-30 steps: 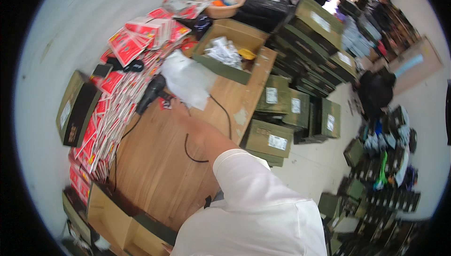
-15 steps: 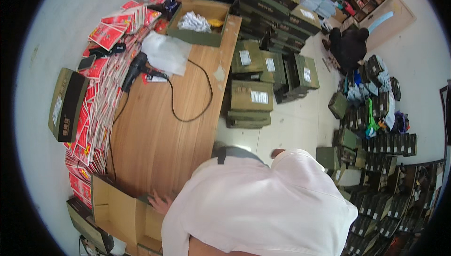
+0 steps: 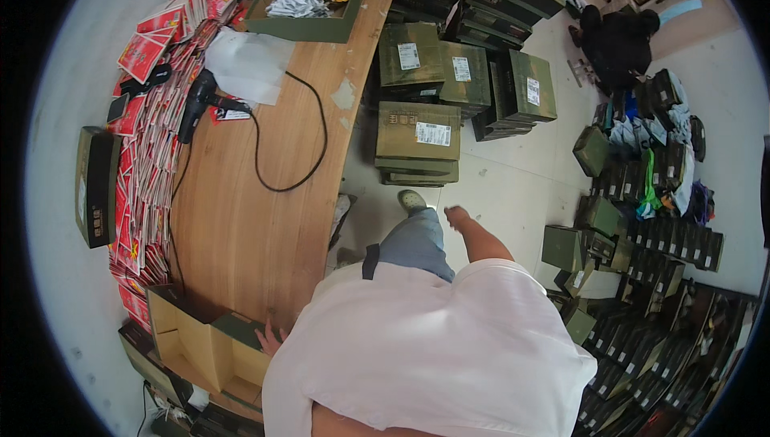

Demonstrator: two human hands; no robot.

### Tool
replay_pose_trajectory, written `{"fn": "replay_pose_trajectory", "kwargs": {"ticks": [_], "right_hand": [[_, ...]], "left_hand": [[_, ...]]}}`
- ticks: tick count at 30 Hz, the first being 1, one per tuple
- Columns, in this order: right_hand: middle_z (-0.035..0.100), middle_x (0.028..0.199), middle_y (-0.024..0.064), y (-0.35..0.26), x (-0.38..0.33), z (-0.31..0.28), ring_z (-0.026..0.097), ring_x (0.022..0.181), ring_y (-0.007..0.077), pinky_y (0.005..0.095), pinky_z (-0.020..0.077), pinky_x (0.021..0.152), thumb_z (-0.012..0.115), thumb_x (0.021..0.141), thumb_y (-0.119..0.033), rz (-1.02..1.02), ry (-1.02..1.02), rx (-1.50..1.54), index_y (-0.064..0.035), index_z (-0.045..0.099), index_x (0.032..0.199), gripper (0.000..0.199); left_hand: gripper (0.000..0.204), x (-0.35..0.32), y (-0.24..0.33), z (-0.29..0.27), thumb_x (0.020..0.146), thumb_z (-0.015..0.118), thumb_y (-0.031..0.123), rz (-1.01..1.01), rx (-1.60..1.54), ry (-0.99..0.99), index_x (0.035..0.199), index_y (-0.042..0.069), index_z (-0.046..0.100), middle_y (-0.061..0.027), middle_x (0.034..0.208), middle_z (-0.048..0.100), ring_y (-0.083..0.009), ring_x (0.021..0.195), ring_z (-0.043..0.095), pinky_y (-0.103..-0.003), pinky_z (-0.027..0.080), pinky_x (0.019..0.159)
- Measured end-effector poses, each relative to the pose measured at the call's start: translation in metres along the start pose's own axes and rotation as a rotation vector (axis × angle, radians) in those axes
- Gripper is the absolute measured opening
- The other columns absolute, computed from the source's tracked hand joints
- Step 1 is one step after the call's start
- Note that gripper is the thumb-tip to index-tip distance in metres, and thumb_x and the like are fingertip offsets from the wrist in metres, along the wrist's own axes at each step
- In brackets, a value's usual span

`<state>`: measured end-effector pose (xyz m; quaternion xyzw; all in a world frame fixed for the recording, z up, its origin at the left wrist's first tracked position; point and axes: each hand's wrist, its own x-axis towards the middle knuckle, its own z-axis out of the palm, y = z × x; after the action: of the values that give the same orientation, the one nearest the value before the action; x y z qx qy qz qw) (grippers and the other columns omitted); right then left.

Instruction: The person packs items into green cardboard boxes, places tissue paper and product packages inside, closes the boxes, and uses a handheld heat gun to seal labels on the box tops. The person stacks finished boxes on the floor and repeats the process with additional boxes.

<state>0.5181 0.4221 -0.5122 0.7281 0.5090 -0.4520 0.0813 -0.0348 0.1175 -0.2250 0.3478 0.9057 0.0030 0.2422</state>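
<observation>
My left hand (image 3: 271,337) is at the near end of the wooden table (image 3: 249,252), fingers spread, beside the flap of an open green cardboard box (image 3: 207,357) with a bare tan inside. Whether the fingertips touch the flap, I cannot tell. Out over the floor, my right hand (image 3: 457,217) hangs at the end of a bent arm, its fingers loosely curled, with nothing visible in them. On the table lie a black hair dryer (image 3: 197,104) with its cord and a white sheet (image 3: 250,64). Another open green box (image 3: 309,28) holds crumpled white paper.
Red printed packets (image 3: 148,172) line the table's wall side, with a closed box (image 3: 98,186) on them. Stacked green boxes (image 3: 417,134) stand on the floor ahead. Shelves of boxes (image 3: 642,349) fill the right side. A person in dark clothes (image 3: 618,48) crouches at the far right.
My right arm has come into view, reaching out over the floor, and a leg and shoe now show. The view has shifted, so the table sits further left. My left hand stays by the box.
</observation>
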Motion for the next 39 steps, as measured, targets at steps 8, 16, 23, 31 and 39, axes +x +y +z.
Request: {"fn": "replay_pose_trajectory", "kwargs": {"ticks": [8,16,23,31,39], "right_hand": [[0.056,0.123,0.0323,-0.035,0.137,-0.125,0.055,0.118,0.0401,0.0436,0.0453,0.099,0.052,0.090,-0.046,0.095,0.122,0.261,0.0064,0.054,0.122,0.061],[0.056,0.127,0.0258,-0.014,0.231,-0.129,0.057,0.117,0.0311,0.0375,0.0490,0.094,0.077,0.065,-0.067,0.051,0.130,0.519,0.0074,0.041,0.135,0.108],[0.043,0.143,0.0118,0.023,0.240,-0.103,0.039,0.133,0.0255,0.0368,0.0316,0.111,0.069,0.083,-0.052,0.028,-0.290,0.930,-0.0029,0.030,0.146,0.088],[0.047,0.141,0.0067,-0.005,0.216,-0.114,0.044,0.129,0.0235,0.0390,0.0370,0.108,0.067,0.089,-0.043,-0.011,-0.398,1.267,-0.0119,0.036,0.144,0.071],[0.056,0.133,0.0059,0.046,0.097,-0.148,0.054,0.119,0.0243,0.0450,0.0461,0.096,0.061,0.086,-0.060,0.346,-0.469,1.349,-0.0133,0.045,0.139,0.072]], "left_hand": [[0.049,-0.057,0.147,0.014,0.093,0.056,0.022,-0.057,-0.154,-0.224,0.139,0.009,0.045,-0.0207,0.137,0.046,-0.0292,0.126,0.046,-0.042,0.037,0.103],[0.040,0.037,0.277,0.106,0.097,0.051,0.010,0.079,-0.670,-0.483,0.136,0.001,0.046,-0.0164,0.128,0.056,-0.0220,0.116,0.055,-0.032,0.044,0.098],[0.052,0.234,0.424,0.271,0.099,0.052,0.022,0.212,-0.867,-0.691,0.144,0.003,0.032,-0.0127,0.136,0.048,-0.0201,0.123,0.047,-0.030,0.039,0.102],[0.075,0.319,0.509,0.356,0.083,0.072,0.045,0.149,-0.613,-0.506,0.135,0.000,0.044,-0.0179,0.133,0.053,-0.0286,0.123,0.051,-0.037,0.045,0.097],[0.064,0.234,0.533,0.296,0.076,0.076,0.048,0.312,-0.331,-0.522,0.120,0.005,0.061,-0.0176,0.115,0.061,-0.0346,0.110,0.056,-0.040,0.044,0.095]]}}
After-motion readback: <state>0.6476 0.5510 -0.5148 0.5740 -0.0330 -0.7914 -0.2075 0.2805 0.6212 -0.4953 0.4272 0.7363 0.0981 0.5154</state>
